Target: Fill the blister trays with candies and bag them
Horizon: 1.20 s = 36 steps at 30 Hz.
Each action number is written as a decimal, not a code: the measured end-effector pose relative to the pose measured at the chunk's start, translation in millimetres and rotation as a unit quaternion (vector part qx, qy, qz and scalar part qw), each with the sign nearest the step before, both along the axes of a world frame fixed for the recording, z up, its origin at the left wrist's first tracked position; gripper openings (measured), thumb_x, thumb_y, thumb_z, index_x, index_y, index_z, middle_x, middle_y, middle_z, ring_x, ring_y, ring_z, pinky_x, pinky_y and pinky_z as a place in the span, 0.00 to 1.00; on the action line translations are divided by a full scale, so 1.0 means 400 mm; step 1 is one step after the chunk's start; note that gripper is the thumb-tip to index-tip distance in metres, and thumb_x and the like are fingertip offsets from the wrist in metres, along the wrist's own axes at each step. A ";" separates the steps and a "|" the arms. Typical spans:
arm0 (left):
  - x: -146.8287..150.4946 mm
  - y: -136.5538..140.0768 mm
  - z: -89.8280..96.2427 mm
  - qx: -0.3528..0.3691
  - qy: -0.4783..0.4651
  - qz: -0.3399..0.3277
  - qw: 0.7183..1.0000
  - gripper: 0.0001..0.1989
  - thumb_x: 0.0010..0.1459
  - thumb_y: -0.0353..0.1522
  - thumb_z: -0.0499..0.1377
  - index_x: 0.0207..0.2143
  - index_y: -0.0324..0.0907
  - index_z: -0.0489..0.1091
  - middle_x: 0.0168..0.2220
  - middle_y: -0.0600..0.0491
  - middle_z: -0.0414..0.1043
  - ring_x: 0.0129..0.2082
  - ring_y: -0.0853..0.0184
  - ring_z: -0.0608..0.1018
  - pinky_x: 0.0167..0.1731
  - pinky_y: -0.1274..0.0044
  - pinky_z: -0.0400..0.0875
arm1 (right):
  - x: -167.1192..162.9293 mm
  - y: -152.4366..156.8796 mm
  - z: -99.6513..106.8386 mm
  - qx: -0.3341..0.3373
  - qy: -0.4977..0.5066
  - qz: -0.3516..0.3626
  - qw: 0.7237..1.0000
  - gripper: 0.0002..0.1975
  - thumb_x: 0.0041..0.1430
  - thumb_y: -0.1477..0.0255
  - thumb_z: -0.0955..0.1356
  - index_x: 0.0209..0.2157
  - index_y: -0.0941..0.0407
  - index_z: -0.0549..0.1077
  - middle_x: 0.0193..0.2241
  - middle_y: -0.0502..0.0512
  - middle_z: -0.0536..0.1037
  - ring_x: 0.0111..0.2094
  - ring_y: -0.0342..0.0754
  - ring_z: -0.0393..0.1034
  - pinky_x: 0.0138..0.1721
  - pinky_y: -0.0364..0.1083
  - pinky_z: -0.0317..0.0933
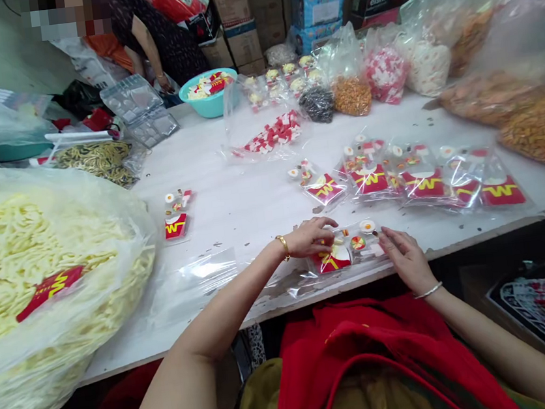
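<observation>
My left hand (310, 237), with a gold bangle at the wrist, reaches over a red toy fries box (331, 262) with a yellow mark, lying in a clear plastic bag (306, 285). Its fingers are apart and bent over the box; the fingertips are partly hidden. Beside the box lie a small fried-egg piece (367, 226) and a round, coloured food piece (357, 243). At the bag's right end my right hand (409, 256) has thumb and forefinger pinched at a small dark brown piece (375, 233) by the egg.
Several filled packets (422, 181) lie beyond my hands. One packet (175, 215) sits left, near clear bags (206, 271). A large bag of pale yellow strips (25, 239) fills the left. Bags of pieces (351, 94) and a turquoise basin (212, 106) stand behind. A person (160, 40) stands across the table.
</observation>
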State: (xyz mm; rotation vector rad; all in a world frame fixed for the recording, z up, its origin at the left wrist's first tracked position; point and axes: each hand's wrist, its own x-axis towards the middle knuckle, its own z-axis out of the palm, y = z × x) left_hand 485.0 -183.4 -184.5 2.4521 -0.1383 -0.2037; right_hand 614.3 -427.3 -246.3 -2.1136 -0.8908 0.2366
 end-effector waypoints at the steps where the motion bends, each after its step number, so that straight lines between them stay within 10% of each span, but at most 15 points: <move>1: 0.007 -0.009 0.004 -0.014 -0.003 0.006 1.000 0.01 0.53 0.32 0.62 0.30 0.47 0.73 0.56 0.52 0.62 0.55 0.58 0.65 0.56 0.66 0.57 | 0.001 0.003 0.003 0.001 0.006 0.003 1.000 0.27 0.63 0.54 0.55 0.52 0.57 0.69 0.47 0.64 0.71 0.51 0.56 0.62 0.53 0.56 0.58; 9: 0.106 -0.057 -0.004 -0.112 -0.096 -0.028 0.989 0.12 0.59 0.40 0.55 0.30 0.40 0.69 0.55 0.45 0.60 0.54 0.61 0.64 0.55 0.69 0.58 | -0.047 0.050 0.048 0.097 0.186 0.095 0.973 0.21 0.64 0.57 0.57 0.46 0.54 0.73 0.47 0.57 0.73 0.51 0.53 0.64 0.56 0.54 0.54; 15: 0.128 -0.055 -0.006 -0.174 -0.042 0.012 0.984 0.12 0.61 0.41 0.52 0.31 0.41 0.63 0.28 0.55 0.66 0.29 0.71 0.69 0.33 0.78 0.64 | -0.046 0.106 0.054 0.129 0.217 0.064 0.966 0.14 0.56 0.58 0.67 0.30 0.56 0.70 0.29 0.53 0.74 0.35 0.50 0.68 0.43 0.51 0.62; 20: 0.115 -0.005 -0.007 -0.208 -0.069 0.187 0.958 0.12 0.59 0.40 0.53 0.28 0.41 0.59 0.23 0.59 0.61 0.23 0.73 0.65 0.26 0.80 0.60 | -0.045 0.169 0.095 0.202 0.224 -0.029 0.953 0.21 0.52 0.57 0.70 0.43 0.53 0.65 0.41 0.56 0.72 0.41 0.50 0.68 0.45 0.51 0.63; 25: 0.120 0.095 -0.009 -0.236 -0.181 0.439 0.848 0.10 0.58 0.37 0.54 0.29 0.42 0.59 0.22 0.60 0.60 0.22 0.73 0.66 0.25 0.79 0.62 | -0.105 0.235 0.119 0.157 0.462 0.107 0.866 0.34 0.51 0.53 0.68 0.54 0.52 0.56 0.39 0.56 0.76 0.37 0.52 0.74 0.37 0.51 0.69; 30: 0.094 0.160 -0.025 -0.150 -0.285 0.551 0.770 0.16 0.58 0.39 0.56 0.45 0.41 0.62 0.46 0.47 0.68 0.47 0.65 0.71 0.46 0.72 0.65 | 0.002 0.382 0.128 0.031 0.178 0.115 0.977 0.21 0.62 0.58 0.58 0.51 0.53 0.65 0.45 0.56 0.76 0.45 0.51 0.71 0.44 0.51 0.66; 36: -0.081 0.186 -0.075 0.000 -0.237 0.517 0.822 0.11 0.59 0.37 0.55 0.43 0.42 0.67 0.44 0.48 0.70 0.47 0.64 0.71 0.48 0.70 0.66 | 0.184 0.540 0.154 -0.102 0.069 0.092 0.988 0.19 0.60 0.65 0.61 0.46 0.64 0.69 0.43 0.71 0.74 0.48 0.61 0.67 0.48 0.56 0.58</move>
